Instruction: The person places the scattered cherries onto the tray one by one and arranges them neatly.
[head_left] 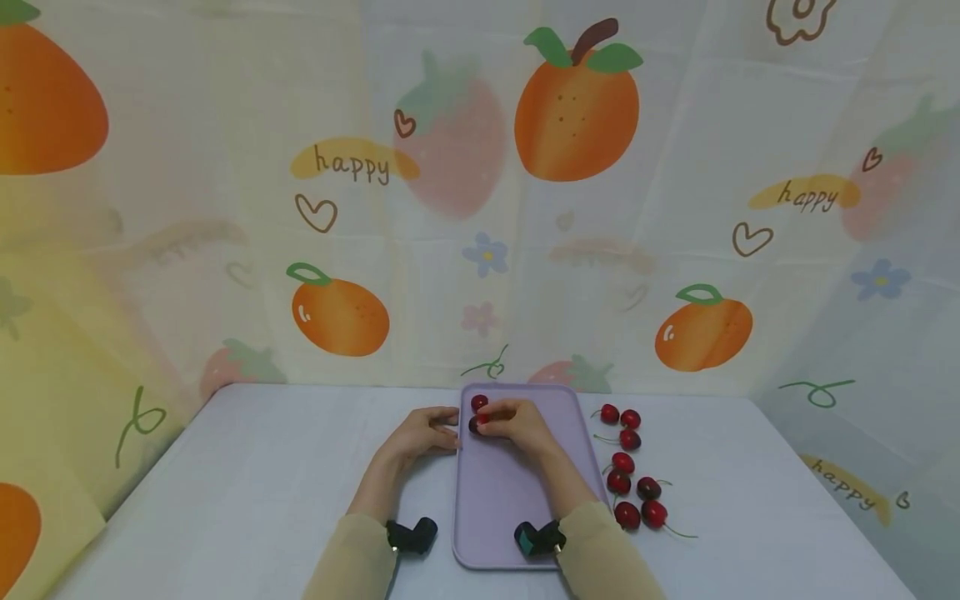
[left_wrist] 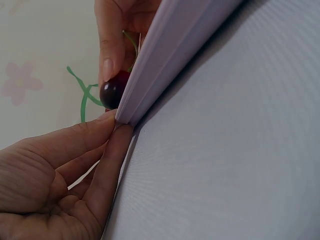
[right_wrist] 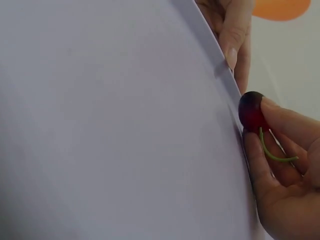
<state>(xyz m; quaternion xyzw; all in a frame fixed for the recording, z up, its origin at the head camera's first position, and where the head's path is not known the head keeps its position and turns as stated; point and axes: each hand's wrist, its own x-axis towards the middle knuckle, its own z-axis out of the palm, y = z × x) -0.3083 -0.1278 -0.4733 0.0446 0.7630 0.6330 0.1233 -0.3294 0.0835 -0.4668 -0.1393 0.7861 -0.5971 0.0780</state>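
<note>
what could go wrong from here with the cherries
The pinched cherry is round and might slip from the right hand. It could also bump the far cherry on the tray. The right sleeve is close to the nearest loose cherry and might nudge it.

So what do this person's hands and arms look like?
The left hand and right hand are bare, without gloves. The sleeves are plain beige, and a small black device sits near each sleeve's end; the right one shows a teal patch.
</note>
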